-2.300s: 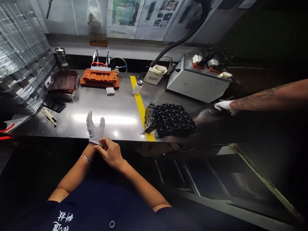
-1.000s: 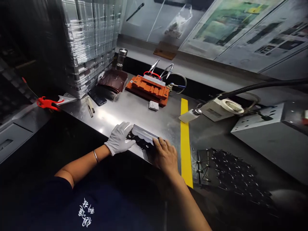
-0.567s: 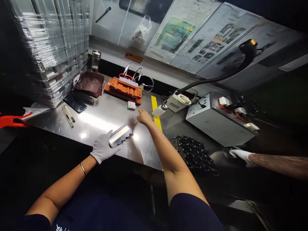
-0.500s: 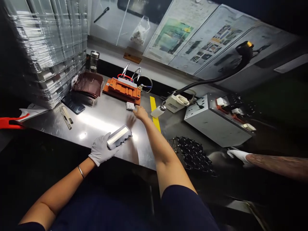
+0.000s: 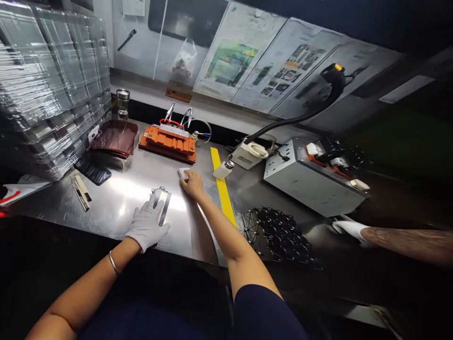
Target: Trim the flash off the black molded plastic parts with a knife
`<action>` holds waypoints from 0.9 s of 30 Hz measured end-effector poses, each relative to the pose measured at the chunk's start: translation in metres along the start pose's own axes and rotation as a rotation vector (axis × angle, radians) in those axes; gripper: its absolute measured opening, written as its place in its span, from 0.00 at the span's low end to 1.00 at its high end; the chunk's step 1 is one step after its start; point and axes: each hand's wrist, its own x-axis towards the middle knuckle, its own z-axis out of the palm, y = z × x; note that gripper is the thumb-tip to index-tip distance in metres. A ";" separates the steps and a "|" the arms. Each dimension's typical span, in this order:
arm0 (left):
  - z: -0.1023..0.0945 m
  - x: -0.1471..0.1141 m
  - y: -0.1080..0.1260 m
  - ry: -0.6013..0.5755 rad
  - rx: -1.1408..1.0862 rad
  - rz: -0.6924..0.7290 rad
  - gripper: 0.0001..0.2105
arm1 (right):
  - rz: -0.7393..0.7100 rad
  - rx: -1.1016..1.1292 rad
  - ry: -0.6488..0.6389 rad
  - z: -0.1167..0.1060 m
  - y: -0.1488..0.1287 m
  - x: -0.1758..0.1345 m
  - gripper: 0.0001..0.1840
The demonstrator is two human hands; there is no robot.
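Observation:
My left hand [image 5: 147, 225], in a white glove, holds a flat metal part [image 5: 163, 202] with a shiny strip and small lugs at its far end. The part is down at the steel bench, its near end covered by the glove. My bare right hand [image 5: 193, 184] has its fingers closed on a small white pad [image 5: 183, 173], perhaps a folded wipe. Behind the pad stands an orange fixture [image 5: 168, 141] with metal nozzles and hoses. A small white bottle [image 5: 223, 170] is to the right of my right hand.
Stacked clear trays [image 5: 53, 89], a brown pouch-like stack [image 5: 115, 137], a phone [image 5: 93, 169] and a cutter knife [image 5: 79, 191] are on the left. Yellow tape [image 5: 223, 189], a black lattice [image 5: 285, 233] and a grey box [image 5: 314, 182] lie right. A co-worker's gloved hand [image 5: 350, 229] is beside the box.
My right hand has closed on the white pad and drawn it slightly towards me. My left hand has turned the metal part more upright in view and lowered it. The view has shifted.

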 end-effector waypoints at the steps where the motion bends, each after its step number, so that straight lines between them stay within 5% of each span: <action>1: 0.004 -0.002 0.006 -0.019 0.016 0.043 0.31 | -0.014 0.001 0.003 -0.004 0.007 -0.005 0.24; 5: 0.012 -0.013 0.014 -0.020 0.001 0.147 0.35 | 0.008 -0.012 0.115 -0.044 0.045 -0.008 0.22; 9: 0.021 -0.040 0.005 0.140 -0.040 0.009 0.37 | 0.196 -0.019 0.322 -0.099 0.098 0.008 0.28; 15: 0.042 -0.066 -0.004 0.393 -0.009 0.019 0.34 | 0.220 0.061 0.247 -0.124 0.140 0.028 0.20; 21: 0.047 -0.063 -0.008 0.398 0.154 0.123 0.38 | 0.226 0.040 0.229 -0.113 0.098 -0.007 0.23; 25: 0.046 -0.061 -0.009 0.363 0.206 0.111 0.35 | -0.229 0.162 0.195 -0.060 0.030 -0.094 0.20; 27: 0.045 -0.060 -0.009 0.360 0.220 0.114 0.35 | -0.340 0.175 0.127 -0.032 0.002 -0.132 0.19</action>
